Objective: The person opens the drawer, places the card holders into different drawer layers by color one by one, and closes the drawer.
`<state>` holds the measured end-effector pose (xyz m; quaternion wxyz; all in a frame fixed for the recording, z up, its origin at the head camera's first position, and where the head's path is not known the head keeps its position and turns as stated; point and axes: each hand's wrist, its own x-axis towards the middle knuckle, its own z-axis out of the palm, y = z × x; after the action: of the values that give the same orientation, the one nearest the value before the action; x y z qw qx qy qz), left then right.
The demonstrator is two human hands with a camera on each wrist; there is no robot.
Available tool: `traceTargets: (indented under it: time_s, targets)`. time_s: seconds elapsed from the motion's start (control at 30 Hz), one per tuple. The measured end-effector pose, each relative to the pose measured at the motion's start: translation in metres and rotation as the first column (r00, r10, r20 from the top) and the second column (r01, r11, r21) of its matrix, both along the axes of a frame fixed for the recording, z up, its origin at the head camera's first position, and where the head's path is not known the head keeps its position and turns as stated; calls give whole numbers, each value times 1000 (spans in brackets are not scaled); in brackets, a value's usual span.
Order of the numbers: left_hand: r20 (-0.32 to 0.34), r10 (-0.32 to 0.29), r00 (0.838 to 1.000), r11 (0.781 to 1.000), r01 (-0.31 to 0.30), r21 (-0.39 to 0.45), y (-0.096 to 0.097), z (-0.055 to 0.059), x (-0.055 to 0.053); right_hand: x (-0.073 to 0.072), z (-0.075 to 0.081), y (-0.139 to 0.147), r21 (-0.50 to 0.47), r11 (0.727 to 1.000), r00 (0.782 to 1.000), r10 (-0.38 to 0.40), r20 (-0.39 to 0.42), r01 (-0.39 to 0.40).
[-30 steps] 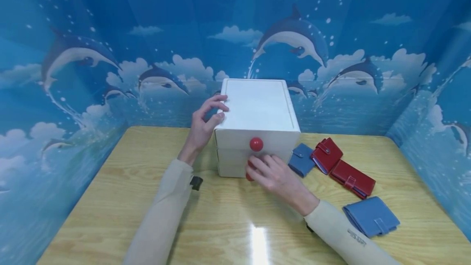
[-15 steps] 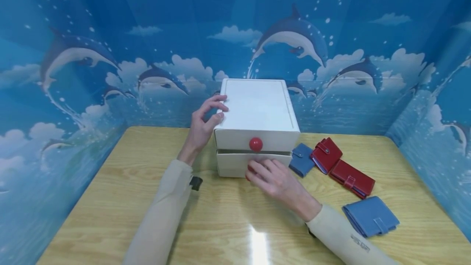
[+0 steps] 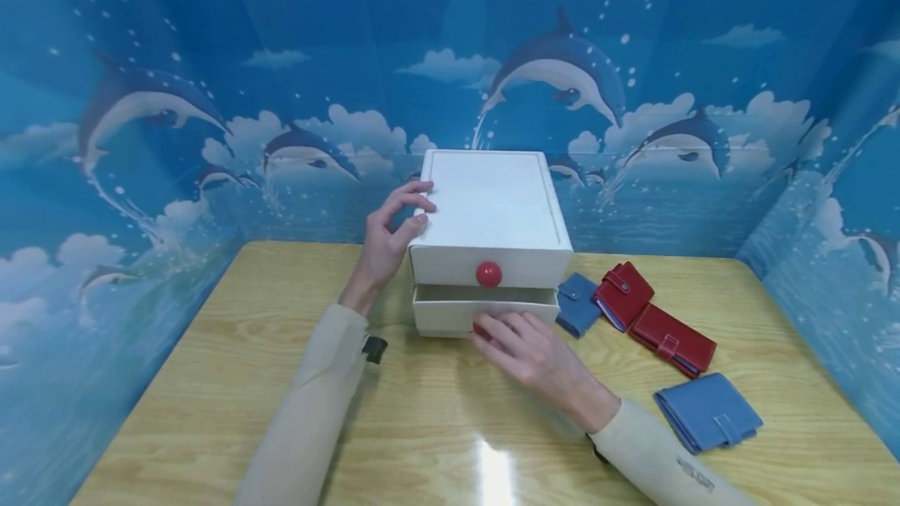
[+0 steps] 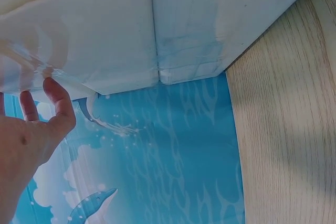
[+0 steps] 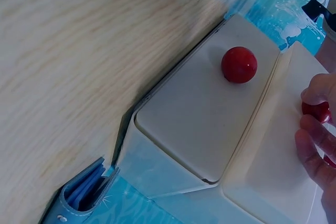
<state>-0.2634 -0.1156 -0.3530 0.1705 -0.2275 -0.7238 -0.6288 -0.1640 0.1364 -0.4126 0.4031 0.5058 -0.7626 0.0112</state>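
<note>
I faced a pale table [image 3: 211, 381] with a yellowish wood grain; beyond it rose a far wall [image 3: 394, 6] printed as a sea scene, deep blue above and paler, watery blue below; a left wall [image 3: 42, 201] and a right wall [image 3: 833, 186] in the same print flanked me; leaping dolphins [image 3: 555, 61], white clouds [image 3: 450, 66] and droplets spread across it; a bright reflection [image 3: 495, 471] gleamed on the tabletop's near part.

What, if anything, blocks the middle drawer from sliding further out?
Nothing visible does. The partly open middle drawer has only the right hand in front, gripping its red knob. The blue wallet nearest the white box lies to its right, apparently outside the drawer's path.
</note>
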Motion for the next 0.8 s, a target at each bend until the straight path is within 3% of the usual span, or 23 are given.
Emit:
traceTargets:
  time_s: [0.27, 0.8]
  targets:
    - [-1, -5, 1000, 1000, 5, 7, 0, 0, -2, 5, -1, 2, -8, 1000, 1000, 6, 25, -6]
    - [4, -1, 1000, 1000, 1, -3, -1, 0, 0, 12, -3, 0, -38, 999, 999, 36, -2, -36]
